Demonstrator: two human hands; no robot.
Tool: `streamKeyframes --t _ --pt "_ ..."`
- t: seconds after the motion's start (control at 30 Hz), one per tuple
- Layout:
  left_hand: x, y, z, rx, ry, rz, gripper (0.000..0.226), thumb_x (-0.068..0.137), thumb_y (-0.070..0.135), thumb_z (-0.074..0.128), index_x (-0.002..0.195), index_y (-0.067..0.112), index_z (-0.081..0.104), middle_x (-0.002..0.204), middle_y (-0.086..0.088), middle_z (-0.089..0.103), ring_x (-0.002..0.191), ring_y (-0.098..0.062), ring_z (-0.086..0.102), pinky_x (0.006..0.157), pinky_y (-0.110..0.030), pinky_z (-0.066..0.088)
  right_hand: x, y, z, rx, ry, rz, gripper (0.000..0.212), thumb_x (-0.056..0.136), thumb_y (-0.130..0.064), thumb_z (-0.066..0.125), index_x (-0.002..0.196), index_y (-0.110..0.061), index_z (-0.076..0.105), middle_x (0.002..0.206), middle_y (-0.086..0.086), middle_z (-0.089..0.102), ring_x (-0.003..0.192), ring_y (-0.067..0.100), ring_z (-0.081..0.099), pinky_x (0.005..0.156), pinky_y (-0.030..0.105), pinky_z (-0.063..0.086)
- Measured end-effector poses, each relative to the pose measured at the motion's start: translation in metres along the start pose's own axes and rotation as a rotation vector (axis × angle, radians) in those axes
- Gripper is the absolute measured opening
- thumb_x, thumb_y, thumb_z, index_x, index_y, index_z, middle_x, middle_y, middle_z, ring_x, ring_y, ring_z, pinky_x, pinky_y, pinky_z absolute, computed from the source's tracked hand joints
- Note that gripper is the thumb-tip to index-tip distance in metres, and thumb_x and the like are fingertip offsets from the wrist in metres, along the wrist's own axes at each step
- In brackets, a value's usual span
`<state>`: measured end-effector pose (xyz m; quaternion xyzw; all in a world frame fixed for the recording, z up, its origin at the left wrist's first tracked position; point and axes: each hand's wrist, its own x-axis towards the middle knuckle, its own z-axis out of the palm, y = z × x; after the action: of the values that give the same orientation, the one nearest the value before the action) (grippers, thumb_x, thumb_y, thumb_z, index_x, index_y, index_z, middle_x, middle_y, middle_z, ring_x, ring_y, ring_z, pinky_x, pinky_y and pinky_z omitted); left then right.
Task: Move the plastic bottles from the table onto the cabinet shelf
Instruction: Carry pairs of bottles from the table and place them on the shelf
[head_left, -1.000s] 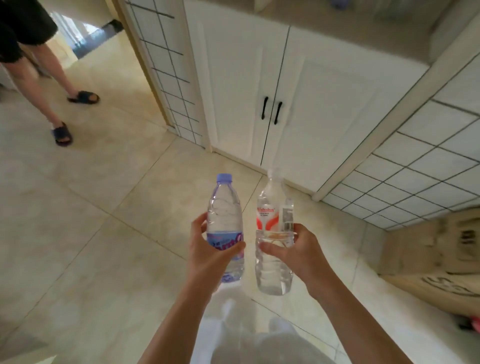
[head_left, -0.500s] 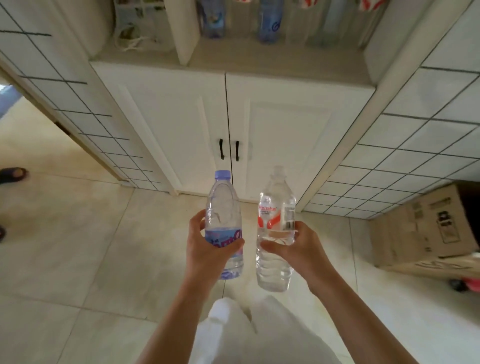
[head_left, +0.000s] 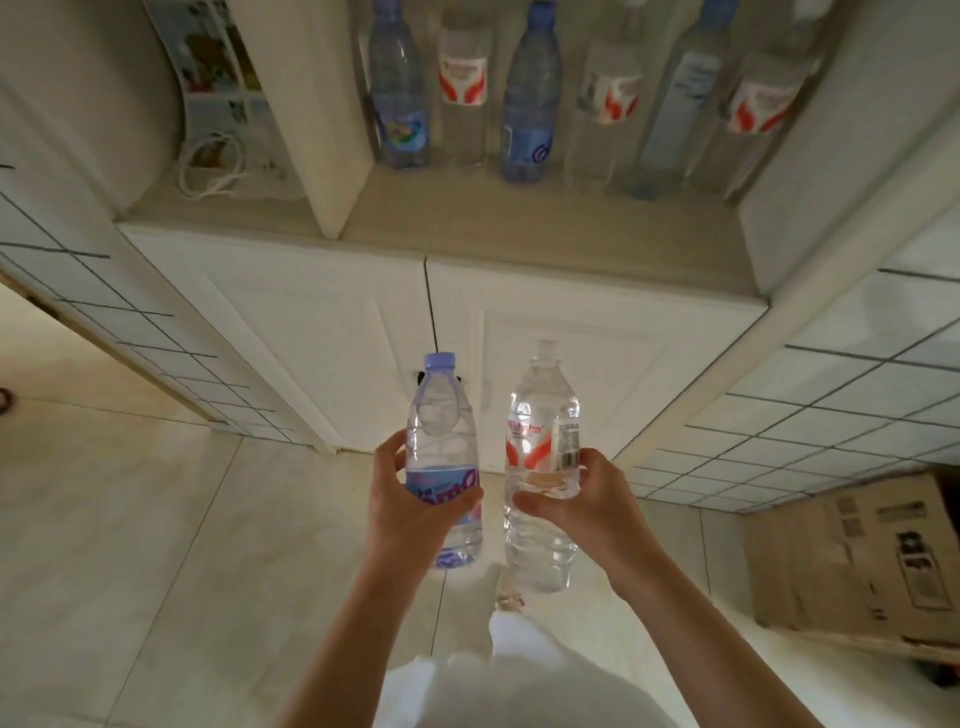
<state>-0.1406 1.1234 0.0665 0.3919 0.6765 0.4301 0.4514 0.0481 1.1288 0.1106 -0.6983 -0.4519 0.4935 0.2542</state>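
Observation:
My left hand (head_left: 410, 512) grips a blue-capped bottle (head_left: 442, 426) with a purple label, held upright. Beside it, my right hand (head_left: 582, 501) grips a clear bottle (head_left: 540, 410) with a red-and-white label and a white cap, also upright. Both bottles hang in the air in front of the white cabinet doors (head_left: 332, 332). Above the doors runs the cabinet shelf (head_left: 519, 223), where several bottles stand in a row at the back, among them a blue one (head_left: 530, 98) and a red-labelled one (head_left: 462, 88). The shelf's front strip is bare.
A vertical divider (head_left: 311, 104) separates the bottle bay from a left bay holding a white cord (head_left: 213, 166) and printed cards. Tiled walls flank the cabinet. A cardboard box (head_left: 857, 561) sits on the floor at the right.
The view has tilted up and come closer to the cabinet, bringing the shelf and its bottles into sight. Both hands still hold their bottles side by side.

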Motion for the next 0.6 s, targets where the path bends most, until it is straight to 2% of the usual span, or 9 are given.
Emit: streamKeyframes --t 0.2,0.3,0.43,0.5,0.6 --pt "0.074 0.056 0.021 -0.059 0.037 0.1 0.083 0.055 0.014 0.092 0.117 0.041 0.044 0.107 0.024 0.058 0.091 0.002 0.065 0.06 -0.012 0.053 0.08 -0.067 -0.026 -0.012 -0.001 -0.119 0.051 0.054 -0.034 0.089 0.092 -0.033 0.056 0.088 -0.016 0.068 0.083 0.0 0.065 0.065 0.019 0.048" --pt "0.111 0.087 0.021 -0.066 0.038 0.18 0.082 0.056 0.007 0.092 0.109 0.047 0.043 0.101 0.035 0.059 0.092 0.013 0.064 0.062 -0.009 0.052 0.114 -0.108 -0.03 0.028 0.0 -0.181 0.055 0.052 -0.033 0.089 0.098 -0.031 0.059 0.089 -0.015 0.07 0.079 -0.002 0.067 0.064 0.018 0.047" --pt "0.159 0.125 0.016 -0.076 0.023 0.3 0.083 0.06 0.001 0.089 0.123 0.026 0.042 0.112 0.018 0.055 0.093 0.015 0.061 0.068 -0.006 0.05 0.153 -0.158 -0.028 0.058 0.029 -0.283 0.058 0.052 -0.027 0.09 0.103 -0.025 0.061 0.091 -0.012 0.071 0.08 0.0 0.068 0.066 0.019 0.052" --pt "0.183 0.141 0.012 -0.076 -0.005 0.364 0.082 0.062 0.0 0.088 0.125 0.022 0.041 0.113 0.013 0.055 0.093 0.015 0.06 0.069 -0.004 0.049 0.17 -0.18 -0.022 0.079 0.068 -0.329 0.061 0.051 -0.024 0.09 0.105 -0.021 0.061 0.091 -0.01 0.071 0.08 0.002 0.069 0.067 0.02 0.056" --pt "0.213 0.159 0.004 -0.084 -0.028 0.436 0.081 0.062 0.002 0.088 0.126 0.021 0.041 0.114 0.012 0.055 0.098 0.013 0.06 0.075 -0.005 0.049 0.19 -0.204 -0.009 0.104 0.144 -0.423 0.053 0.052 -0.015 0.09 0.091 -0.033 0.058 0.078 -0.024 0.07 0.073 -0.009 0.066 0.056 0.007 0.05"
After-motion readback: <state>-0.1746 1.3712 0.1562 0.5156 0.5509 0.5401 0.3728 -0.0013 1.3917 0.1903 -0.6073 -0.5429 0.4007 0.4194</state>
